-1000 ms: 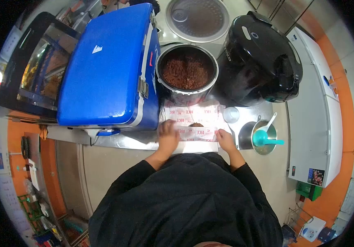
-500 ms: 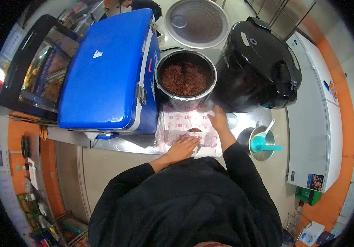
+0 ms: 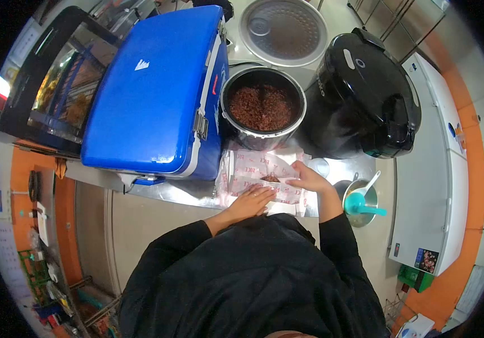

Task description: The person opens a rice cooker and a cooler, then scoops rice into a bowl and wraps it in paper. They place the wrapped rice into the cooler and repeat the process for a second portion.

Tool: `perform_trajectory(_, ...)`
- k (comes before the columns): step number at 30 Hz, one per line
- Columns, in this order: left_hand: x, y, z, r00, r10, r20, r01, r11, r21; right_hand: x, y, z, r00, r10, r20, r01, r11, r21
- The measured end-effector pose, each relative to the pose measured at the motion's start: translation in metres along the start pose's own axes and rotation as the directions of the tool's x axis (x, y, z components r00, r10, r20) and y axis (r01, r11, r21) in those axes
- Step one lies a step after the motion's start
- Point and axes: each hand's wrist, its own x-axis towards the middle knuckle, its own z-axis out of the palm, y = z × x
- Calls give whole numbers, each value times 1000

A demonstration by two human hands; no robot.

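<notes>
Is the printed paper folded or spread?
Partly folded: the paper has its near flap under the left hand, and dark food shows beyond it.

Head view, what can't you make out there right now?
All in the head view:
Dark red-brown grainy food: partly hidden by the white, red-printed paper.
Left palm: hidden by the back of the left hand.
Right hand's grip on the paper: too small to tell.
Inside the blue hard-sided box: hidden by its closed lid.
Dark-clothed person: cut off by the top edge.
</notes>
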Motion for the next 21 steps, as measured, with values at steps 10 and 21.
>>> perform_trajectory(10, 1, 2, -1, 1000, -13, 16, 14, 1000, -18, 62, -5, 14, 997, -52, 61, 78, 778, -623)
perform_trajectory(21, -6, -5, -3, 997, -73, 24, 76, 988, -134, -33, -10, 75, 904, -428, -22, 265, 597, -757)
